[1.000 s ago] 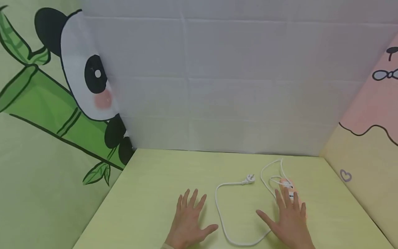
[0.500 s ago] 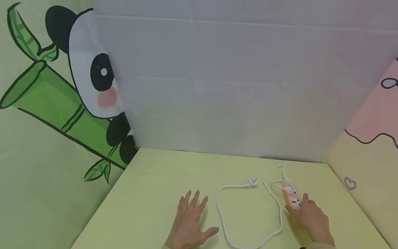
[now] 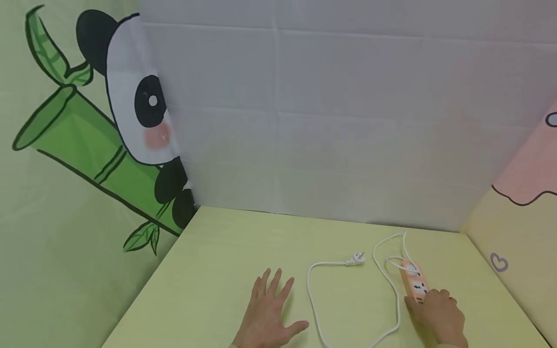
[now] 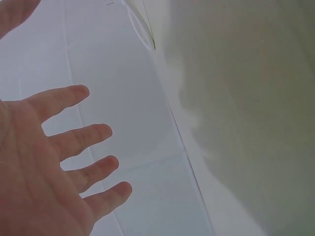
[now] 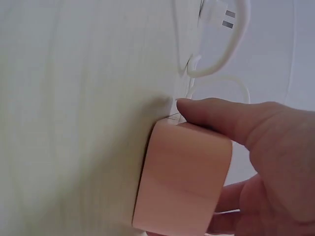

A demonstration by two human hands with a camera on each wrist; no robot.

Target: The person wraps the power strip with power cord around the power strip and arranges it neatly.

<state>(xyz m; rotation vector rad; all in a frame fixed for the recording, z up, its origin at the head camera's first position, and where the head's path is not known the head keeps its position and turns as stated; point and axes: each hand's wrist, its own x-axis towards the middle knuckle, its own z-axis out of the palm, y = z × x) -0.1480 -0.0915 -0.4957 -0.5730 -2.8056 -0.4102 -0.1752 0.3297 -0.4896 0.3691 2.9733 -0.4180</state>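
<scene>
An orange power strip (image 3: 407, 285) with white socket faces lies at the right of the table, its far end crossed by its own white cord (image 3: 398, 309). My right hand (image 3: 441, 314) grips its near end. In the right wrist view the thumb lies along one side of the orange end (image 5: 182, 177) and the fingers wrap the other. My left hand (image 3: 266, 314) hovers with spread fingers over the table, left of the cord, and holds nothing; its palm (image 4: 29, 172) shows in the left wrist view. The white plug (image 3: 358, 259) lies between the hands, farther back, prongs facing up.
The pale yellow-green table (image 3: 226, 251) ends at a grey-white sheet (image 3: 339, 121) at the back. A panda and bamboo picture (image 3: 122, 111) covers the left wall, and a pink and cream wall (image 3: 522, 232) stands at the right. The cord makes a wide loop toward the front edge.
My right hand has gone from spread fingers above the power strip to gripping its near end. The left hand stays spread. The view has shifted slightly.
</scene>
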